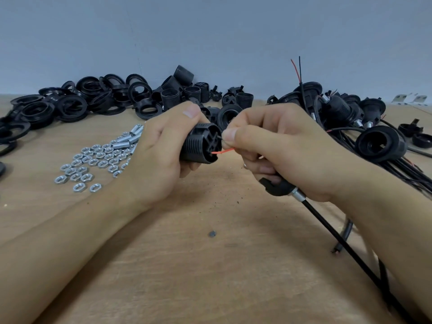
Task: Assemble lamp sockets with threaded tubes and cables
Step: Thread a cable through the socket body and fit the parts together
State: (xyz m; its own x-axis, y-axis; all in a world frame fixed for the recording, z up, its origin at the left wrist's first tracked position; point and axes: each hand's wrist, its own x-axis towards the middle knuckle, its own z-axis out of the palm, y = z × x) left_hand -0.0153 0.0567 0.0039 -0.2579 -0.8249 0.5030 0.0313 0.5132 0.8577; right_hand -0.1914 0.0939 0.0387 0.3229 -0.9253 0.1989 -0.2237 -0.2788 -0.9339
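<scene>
Black socket body (201, 143) gripped in left hand (152, 157), terminal end facing right hand (275, 148). Right hand pinches red wire (223, 151), socket cap (277, 187) tucked beneath. Advice: steady socket, feed wire straight into terminal hole, avoid kinks.

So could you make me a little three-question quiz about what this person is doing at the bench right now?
1. True or false: the left hand grips a black lamp socket body.
2. What colour is the thin wire running from the right hand into that socket body?
3. The loose hex nuts lie on the wooden table: A) left of the hands, B) right of the hands, C) inside a socket.

Key: 1 true; 2 red; 3 A.
</scene>
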